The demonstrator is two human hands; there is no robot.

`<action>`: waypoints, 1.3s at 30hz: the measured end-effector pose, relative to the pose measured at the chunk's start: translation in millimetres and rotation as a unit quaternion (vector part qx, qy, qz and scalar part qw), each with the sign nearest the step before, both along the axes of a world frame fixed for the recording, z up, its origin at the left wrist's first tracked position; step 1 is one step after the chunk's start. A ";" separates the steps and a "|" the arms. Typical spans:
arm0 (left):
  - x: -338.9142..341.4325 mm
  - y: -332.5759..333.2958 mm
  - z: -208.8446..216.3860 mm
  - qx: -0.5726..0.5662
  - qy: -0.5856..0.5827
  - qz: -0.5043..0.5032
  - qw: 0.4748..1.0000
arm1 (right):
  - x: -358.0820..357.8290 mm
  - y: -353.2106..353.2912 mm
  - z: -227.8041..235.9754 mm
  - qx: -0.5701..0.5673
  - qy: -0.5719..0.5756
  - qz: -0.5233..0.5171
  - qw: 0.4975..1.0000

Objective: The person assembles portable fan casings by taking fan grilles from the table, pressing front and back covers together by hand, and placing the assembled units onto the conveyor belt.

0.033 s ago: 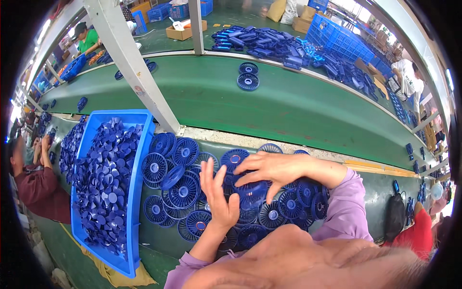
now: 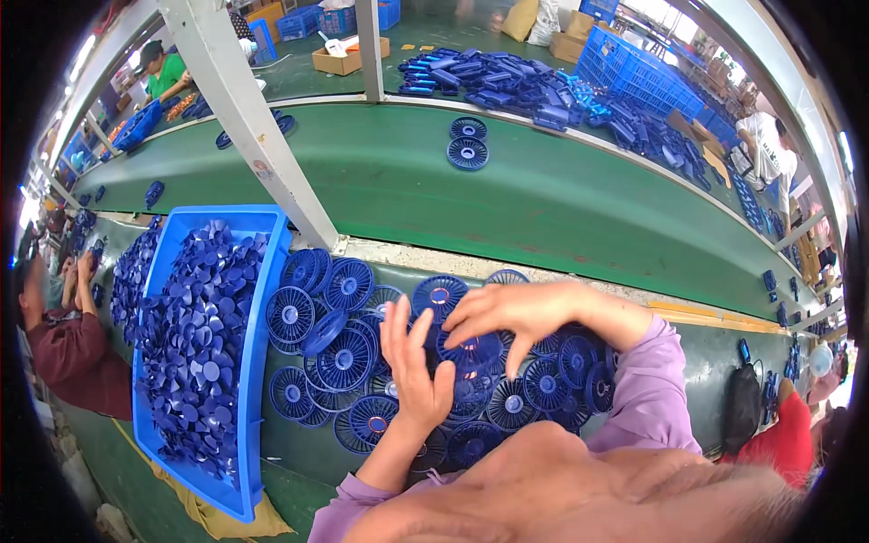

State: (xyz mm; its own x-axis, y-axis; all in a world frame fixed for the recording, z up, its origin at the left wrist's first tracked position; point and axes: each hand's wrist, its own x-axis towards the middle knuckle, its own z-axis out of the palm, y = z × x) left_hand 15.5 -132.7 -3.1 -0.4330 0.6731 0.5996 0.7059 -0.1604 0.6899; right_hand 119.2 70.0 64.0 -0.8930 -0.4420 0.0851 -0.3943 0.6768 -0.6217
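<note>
Round blue fan grilles [image 2: 346, 358] lie in a loose, overlapping heap on the green bench before me. Over the heap, my left hand [image 2: 418, 371] is open, its fingers stretched upward and thumb apart. From the right, my right hand [image 2: 514, 312] reaches across, palm down, fingers spread and slightly bent. Between the two hands is a motion-smeared blue disc [image 2: 472, 355], partly under the right fingertips; whether they touch it I cannot tell. A grille with a reddish ring in its middle [image 2: 440, 297] sits just beyond the fingertips.
To the left stands a blue tray [image 2: 258, 362] heaped with small dark blue discs [image 2: 204, 335]. Past the bench runs a green conveyor belt [image 2: 380, 181] carrying two grilles [image 2: 468, 152]. A white metal post [image 2: 244, 118] rises at its near edge. A co-worker in maroon [image 2: 77, 362] sits left.
Both hands have shifted very slightly, the left a little rightward. The smeared disc between them looks a bit different in shape and place. The heap and tray are unchanged.
</note>
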 end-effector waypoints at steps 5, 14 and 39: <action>11.3 1.0 -5.1 -0.177 0.089 -0.032 0.980 | -61.4 101.2 -17.2 -0.102 0.062 -0.334 0.935; 12.6 7.2 -6.0 -0.206 0.084 -0.072 0.972 | -128.3 274.5 -110.0 0.150 -0.020 -0.730 0.667; 14.1 3.4 -16.4 -0.133 0.094 -0.068 0.984 | 143.7 -28.2 -26.8 0.205 0.150 -0.515 0.819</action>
